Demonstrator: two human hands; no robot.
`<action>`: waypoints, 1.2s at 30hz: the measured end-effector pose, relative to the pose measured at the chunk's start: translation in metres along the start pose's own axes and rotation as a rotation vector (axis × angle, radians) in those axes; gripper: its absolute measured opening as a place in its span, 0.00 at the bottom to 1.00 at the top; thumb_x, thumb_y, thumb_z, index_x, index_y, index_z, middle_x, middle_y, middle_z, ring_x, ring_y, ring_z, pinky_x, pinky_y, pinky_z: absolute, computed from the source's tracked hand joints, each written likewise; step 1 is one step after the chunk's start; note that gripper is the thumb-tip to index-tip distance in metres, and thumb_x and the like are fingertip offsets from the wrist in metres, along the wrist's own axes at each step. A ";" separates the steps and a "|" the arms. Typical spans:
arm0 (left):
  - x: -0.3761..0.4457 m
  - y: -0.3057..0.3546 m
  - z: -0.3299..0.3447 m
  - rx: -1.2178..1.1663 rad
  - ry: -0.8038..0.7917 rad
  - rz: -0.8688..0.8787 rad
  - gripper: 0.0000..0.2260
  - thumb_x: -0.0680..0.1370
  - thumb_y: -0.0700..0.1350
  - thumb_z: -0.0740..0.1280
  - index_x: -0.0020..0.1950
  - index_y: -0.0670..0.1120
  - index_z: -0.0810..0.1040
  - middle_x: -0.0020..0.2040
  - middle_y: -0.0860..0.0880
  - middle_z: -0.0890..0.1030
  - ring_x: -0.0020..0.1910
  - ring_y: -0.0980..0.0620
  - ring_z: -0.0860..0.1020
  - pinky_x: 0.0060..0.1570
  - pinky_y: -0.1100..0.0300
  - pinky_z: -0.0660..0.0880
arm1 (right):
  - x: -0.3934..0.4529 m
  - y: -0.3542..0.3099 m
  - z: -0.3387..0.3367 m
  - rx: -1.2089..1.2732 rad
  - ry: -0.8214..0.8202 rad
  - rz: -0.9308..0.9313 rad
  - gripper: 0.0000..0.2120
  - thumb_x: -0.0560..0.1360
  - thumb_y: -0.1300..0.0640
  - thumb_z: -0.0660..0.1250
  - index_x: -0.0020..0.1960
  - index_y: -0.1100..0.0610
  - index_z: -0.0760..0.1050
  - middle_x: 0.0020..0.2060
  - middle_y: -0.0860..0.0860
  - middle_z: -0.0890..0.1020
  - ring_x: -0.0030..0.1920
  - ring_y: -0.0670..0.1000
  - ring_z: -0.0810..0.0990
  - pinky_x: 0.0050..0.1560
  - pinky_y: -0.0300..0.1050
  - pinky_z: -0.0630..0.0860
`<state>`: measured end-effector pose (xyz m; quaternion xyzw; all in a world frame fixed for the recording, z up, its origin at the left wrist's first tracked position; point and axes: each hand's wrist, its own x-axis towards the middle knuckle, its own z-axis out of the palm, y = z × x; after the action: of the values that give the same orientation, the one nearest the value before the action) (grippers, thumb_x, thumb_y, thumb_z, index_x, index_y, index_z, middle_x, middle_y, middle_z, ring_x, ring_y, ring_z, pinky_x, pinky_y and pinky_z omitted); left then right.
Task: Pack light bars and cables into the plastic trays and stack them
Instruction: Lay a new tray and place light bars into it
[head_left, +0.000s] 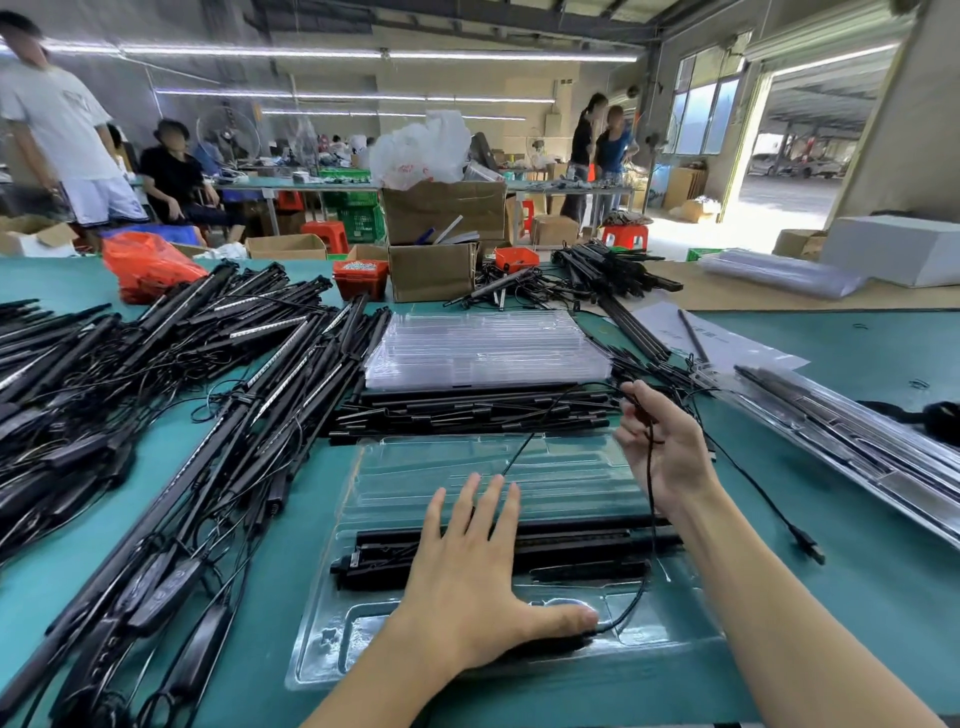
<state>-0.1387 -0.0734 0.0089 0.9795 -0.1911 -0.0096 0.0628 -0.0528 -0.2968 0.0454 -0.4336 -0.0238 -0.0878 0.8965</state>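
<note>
A clear plastic tray (426, 467) lies in front of me on the green table. Black light bars (582, 545) sit in its middle slots. My left hand (467, 587) lies flat on the bars with fingers spread, its thumb pressing a black part in the tray's near pocket. My right hand (665, 457) is raised over the tray's right side and holds a thin black cable (652, 525) that runs down into the tray; its plug end (810, 548) hangs off to the right. A stack of empty clear trays (483, 345) stands behind, with loose bars (467, 410) in between.
A big heap of black light bars with cables (156, 395) covers the table's left. Filled trays (857, 447) lie at the right. Cardboard boxes (431, 270), red bins (361, 278) and an orange bag (148, 265) line the far edge. People stand and sit beyond.
</note>
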 end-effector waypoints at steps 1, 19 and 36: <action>0.000 0.000 0.000 -0.007 -0.003 -0.006 0.61 0.59 0.87 0.43 0.81 0.52 0.35 0.80 0.55 0.33 0.76 0.55 0.27 0.75 0.44 0.29 | -0.001 -0.001 0.000 0.023 -0.024 0.010 0.14 0.71 0.58 0.70 0.55 0.63 0.79 0.38 0.51 0.77 0.31 0.43 0.70 0.31 0.33 0.70; 0.003 -0.027 -0.012 -0.217 0.130 0.033 0.49 0.65 0.84 0.42 0.81 0.61 0.44 0.81 0.56 0.48 0.78 0.61 0.38 0.77 0.49 0.36 | -0.017 0.021 0.008 -0.281 -0.053 0.062 0.17 0.66 0.55 0.76 0.49 0.56 0.71 0.46 0.63 0.86 0.28 0.50 0.79 0.26 0.37 0.69; 0.065 0.000 -0.070 -0.580 0.306 0.181 0.04 0.78 0.49 0.71 0.50 0.57 0.78 0.58 0.57 0.76 0.62 0.53 0.66 0.66 0.51 0.61 | -0.020 0.022 0.002 -0.226 -0.373 0.192 0.10 0.69 0.67 0.69 0.40 0.56 0.70 0.44 0.54 0.80 0.32 0.49 0.71 0.30 0.39 0.64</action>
<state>-0.0755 -0.0895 0.0783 0.8900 -0.2548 0.0890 0.3674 -0.0690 -0.2791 0.0274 -0.5403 -0.1375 0.0773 0.8266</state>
